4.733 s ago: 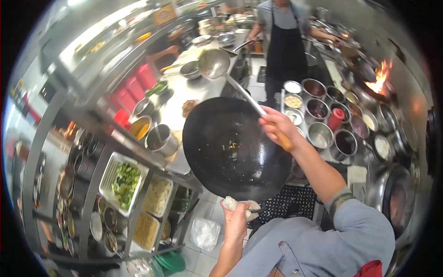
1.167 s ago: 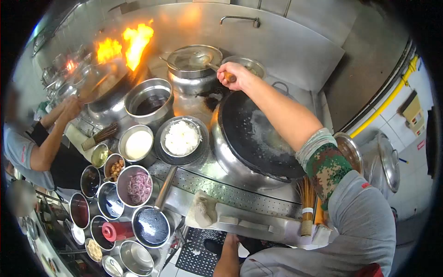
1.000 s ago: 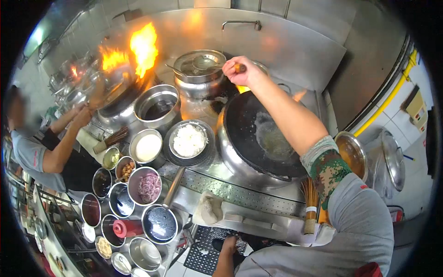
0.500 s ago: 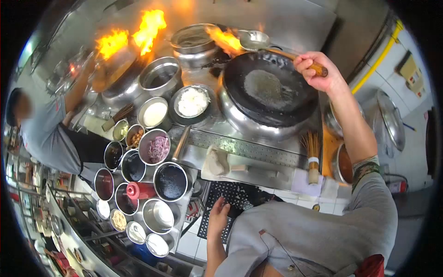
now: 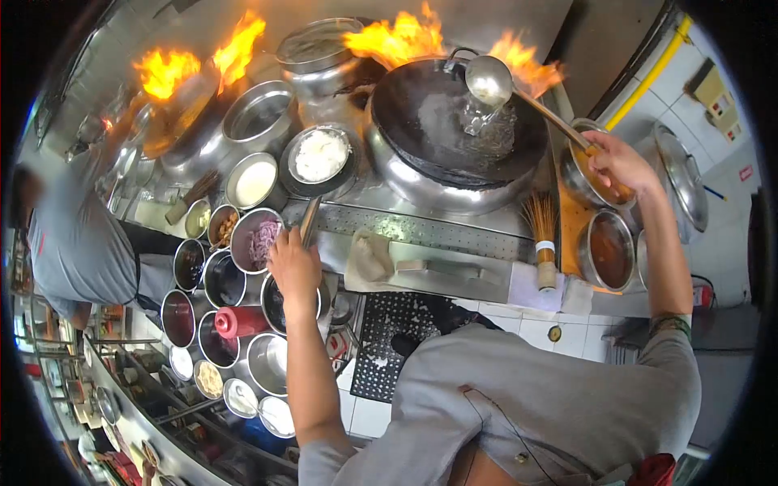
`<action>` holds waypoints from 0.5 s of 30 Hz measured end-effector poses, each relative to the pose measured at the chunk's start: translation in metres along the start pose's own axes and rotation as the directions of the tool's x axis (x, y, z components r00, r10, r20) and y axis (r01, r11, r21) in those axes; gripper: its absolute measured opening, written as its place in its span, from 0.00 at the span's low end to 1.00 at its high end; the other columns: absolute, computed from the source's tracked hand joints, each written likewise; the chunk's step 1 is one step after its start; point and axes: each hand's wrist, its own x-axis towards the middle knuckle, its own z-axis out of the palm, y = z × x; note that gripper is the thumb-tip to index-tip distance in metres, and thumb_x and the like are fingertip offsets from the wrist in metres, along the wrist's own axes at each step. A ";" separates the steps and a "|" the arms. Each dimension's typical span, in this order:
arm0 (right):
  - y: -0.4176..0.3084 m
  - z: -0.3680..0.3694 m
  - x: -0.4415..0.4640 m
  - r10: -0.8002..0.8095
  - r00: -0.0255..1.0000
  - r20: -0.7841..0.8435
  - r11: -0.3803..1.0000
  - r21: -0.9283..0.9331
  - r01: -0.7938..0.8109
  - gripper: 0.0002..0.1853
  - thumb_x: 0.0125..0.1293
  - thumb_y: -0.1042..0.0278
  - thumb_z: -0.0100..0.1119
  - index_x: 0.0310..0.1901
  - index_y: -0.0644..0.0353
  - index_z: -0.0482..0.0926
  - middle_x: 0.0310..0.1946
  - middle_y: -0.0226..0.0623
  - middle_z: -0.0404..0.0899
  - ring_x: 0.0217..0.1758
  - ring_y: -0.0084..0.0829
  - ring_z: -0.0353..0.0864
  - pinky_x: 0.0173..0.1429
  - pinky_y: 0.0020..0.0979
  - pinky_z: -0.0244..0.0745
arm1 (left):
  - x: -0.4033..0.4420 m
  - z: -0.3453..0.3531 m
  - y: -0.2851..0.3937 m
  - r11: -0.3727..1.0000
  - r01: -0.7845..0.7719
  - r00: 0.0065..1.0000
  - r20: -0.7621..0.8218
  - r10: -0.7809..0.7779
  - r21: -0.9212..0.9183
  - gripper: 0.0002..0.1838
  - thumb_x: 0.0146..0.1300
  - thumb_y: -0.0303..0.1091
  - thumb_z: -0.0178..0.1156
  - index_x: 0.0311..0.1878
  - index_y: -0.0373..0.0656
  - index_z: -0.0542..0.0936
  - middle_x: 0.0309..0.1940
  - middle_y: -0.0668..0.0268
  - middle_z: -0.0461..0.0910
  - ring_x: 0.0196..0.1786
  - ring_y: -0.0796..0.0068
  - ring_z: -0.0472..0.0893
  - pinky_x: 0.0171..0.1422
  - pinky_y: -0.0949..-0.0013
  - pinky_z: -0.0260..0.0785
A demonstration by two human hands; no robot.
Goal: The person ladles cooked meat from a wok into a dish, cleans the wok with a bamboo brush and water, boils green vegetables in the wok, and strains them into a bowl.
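My right hand [image 5: 620, 168] is closed on the wooden handle of a steel ladle [image 5: 489, 79]. The ladle's bowl is tipped over a black wok [image 5: 389, 134], and clear liquid pours down into it. Stretched out to the left, my left hand [image 5: 293, 263] is over the right rim of a steel pot of sliced purple onion [image 5: 261, 241]. Its fingers look extended, their tips partly hidden. Right beside them is the handle end of a dark pan [image 5: 309, 217], on which a dish of white shredded food [image 5: 322, 155] sits.
Flames [image 5: 397, 39] rise behind the wok. At left, a co-worker [image 5: 85, 235] stands by another flaming wok [image 5: 180, 113]. A bamboo brush [image 5: 545, 243], a folded cloth [image 5: 369, 257] and a pot of reddish liquid [image 5: 609, 247] are near the counter edge. A red squeeze bottle [image 5: 241, 321] lies among several pots.
My left hand has moved up and left to the onion pot. The ladle has swung right over the wok and pours liquid, my right hand moving right and down. Flames behind the wok have grown.
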 end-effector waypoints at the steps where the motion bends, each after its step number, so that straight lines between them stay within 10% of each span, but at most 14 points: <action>1: 0.008 0.004 0.006 -0.073 0.995 -0.063 0.988 -0.142 0.064 0.28 0.62 0.76 0.55 0.65 0.61 0.67 0.27 0.32 0.75 0.16 0.19 0.68 0.16 0.24 0.60 | 0.007 0.008 -0.003 0.999 0.005 0.999 0.054 -0.007 0.042 0.23 0.61 0.33 0.61 0.61 0.43 0.76 0.53 0.52 0.77 0.57 0.48 0.76 0.59 0.47 0.69; 3: 0.017 0.012 0.015 -0.249 0.954 -0.168 0.893 -0.420 0.159 0.30 0.62 0.75 0.55 0.68 0.62 0.67 0.27 0.31 0.75 0.16 0.18 0.67 0.19 0.23 0.61 | 0.017 0.037 -0.018 0.999 -0.019 0.994 0.111 0.014 0.046 0.19 0.62 0.30 0.56 0.57 0.41 0.77 0.44 0.51 0.79 0.49 0.47 0.79 0.49 0.48 0.71; 9: -0.065 0.043 0.085 -0.164 0.985 -0.044 0.955 0.243 0.170 0.35 0.64 0.78 0.55 0.74 0.59 0.59 0.33 0.31 0.74 0.17 0.16 0.68 0.16 0.21 0.63 | 0.000 0.013 0.001 1.000 0.008 0.998 0.056 -0.007 -0.030 0.18 0.61 0.26 0.56 0.55 0.38 0.79 0.40 0.49 0.79 0.45 0.46 0.79 0.48 0.48 0.71; 15: -0.114 0.134 0.301 -0.258 0.963 0.070 0.959 0.139 0.247 0.31 0.59 0.74 0.62 0.67 0.59 0.70 0.26 0.28 0.74 0.18 0.19 0.70 0.18 0.26 0.63 | -0.022 -0.010 0.019 0.986 0.146 0.982 0.133 -0.135 -0.077 0.17 0.60 0.28 0.59 0.53 0.39 0.80 0.40 0.49 0.80 0.45 0.46 0.79 0.51 0.49 0.71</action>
